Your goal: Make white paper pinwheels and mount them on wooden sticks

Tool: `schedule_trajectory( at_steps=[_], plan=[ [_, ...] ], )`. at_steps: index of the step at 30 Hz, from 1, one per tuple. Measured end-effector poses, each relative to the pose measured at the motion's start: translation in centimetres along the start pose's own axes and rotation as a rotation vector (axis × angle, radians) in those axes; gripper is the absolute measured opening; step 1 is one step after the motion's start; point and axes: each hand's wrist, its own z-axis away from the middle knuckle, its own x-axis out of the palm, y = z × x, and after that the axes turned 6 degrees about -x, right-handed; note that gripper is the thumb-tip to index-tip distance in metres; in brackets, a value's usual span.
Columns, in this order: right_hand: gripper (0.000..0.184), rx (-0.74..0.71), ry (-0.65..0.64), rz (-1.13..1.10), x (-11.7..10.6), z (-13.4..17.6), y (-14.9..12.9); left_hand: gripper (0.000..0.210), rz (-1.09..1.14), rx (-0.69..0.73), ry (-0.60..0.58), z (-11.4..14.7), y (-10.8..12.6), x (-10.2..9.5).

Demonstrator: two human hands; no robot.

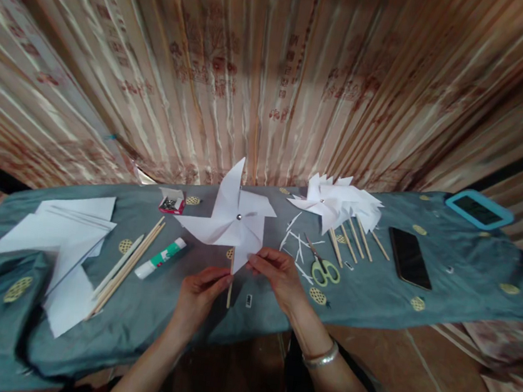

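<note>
A white paper pinwheel (pixel 225 223) with a silver pin at its centre is held upright above the table, on a thin wooden stick (pixel 229 296). My left hand (pixel 204 287) pinches that stick just under the paper. With thumb and fingers closed, my right hand (pixel 276 273) grips the edge of the pinwheel's lower blade. Behind the paper, the upper part of the stick is mostly hidden. A green and white glue stick (pixel 160 259) lies left of my left hand. Green-handled scissors (pixel 325 271) lie to the right of my right hand, beside thin paper strips (pixel 300 251).
Several finished pinwheels (pixel 336 201) are stacked at the back right. A phone (pixel 409 257) and a blue-framed device (pixel 479 209) lie farther right. At left are paper sheets (pixel 73 225), wooden sticks (pixel 128 269) and a small box of pins (pixel 172 201). A curtain (pixel 255 82) hangs behind.
</note>
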Motion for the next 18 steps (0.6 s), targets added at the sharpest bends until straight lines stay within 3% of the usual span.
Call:
schedule_trajectory(
  at_steps=[12, 16, 18],
  plan=[
    [0.022, -0.039, -0.090, 0.090, 0.7, 0.3, 0.7, 0.016, 0.010, -0.001, -0.028, -0.1, -0.5, 0.0],
    [0.023, -0.095, -0.123, 0.225, -0.9, 0.2, -0.4, 0.018, 0.007, -0.018, -0.022, -0.1, -0.3, -0.2],
    [0.024, -0.153, -0.043, 0.257, -2.3, -0.3, -1.0, 0.018, 0.007, -0.032, -0.005, 0.0, -0.2, -0.3]
  ],
)
